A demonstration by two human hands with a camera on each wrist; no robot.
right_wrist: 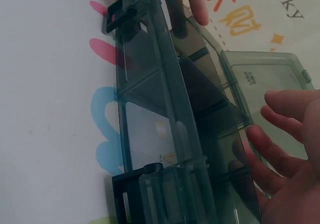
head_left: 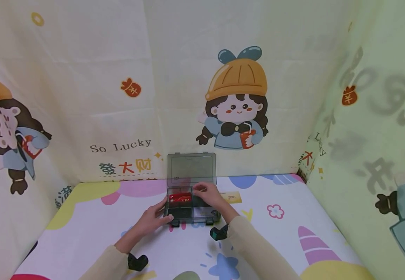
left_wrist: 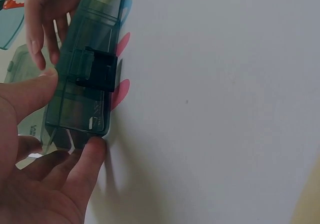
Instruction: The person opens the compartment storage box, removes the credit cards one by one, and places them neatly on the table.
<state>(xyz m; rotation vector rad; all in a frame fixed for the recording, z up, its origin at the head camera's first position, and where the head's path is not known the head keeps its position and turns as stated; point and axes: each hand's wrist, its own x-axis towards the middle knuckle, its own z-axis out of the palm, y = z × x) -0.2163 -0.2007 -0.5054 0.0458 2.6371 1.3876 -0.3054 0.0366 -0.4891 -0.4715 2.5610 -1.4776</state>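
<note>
A translucent dark green plastic box [head_left: 192, 221] with compartments stands on the table, its hinged lid [head_left: 191, 167] raised against the back wall. A red VIP card [head_left: 180, 198] lies in the back left compartment. My left hand [head_left: 151, 217] grips the box's left side, with the thumb on the top rim and fingers around the corner, as the left wrist view shows. My right hand [head_left: 207, 194] is over the back right compartment, fingers loosely bent, with nothing visible between them. In the right wrist view its fingers [right_wrist: 272, 154] are close to the box's edge.
A gold card [head_left: 233, 197] lies on the table behind my right wrist. A pale card [head_left: 204, 212] shows in the front right compartment. The patterned cloth wall [head_left: 174, 116] rises right behind the table [head_left: 258, 229], with another cloth wall [head_left: 381, 163] on the right.
</note>
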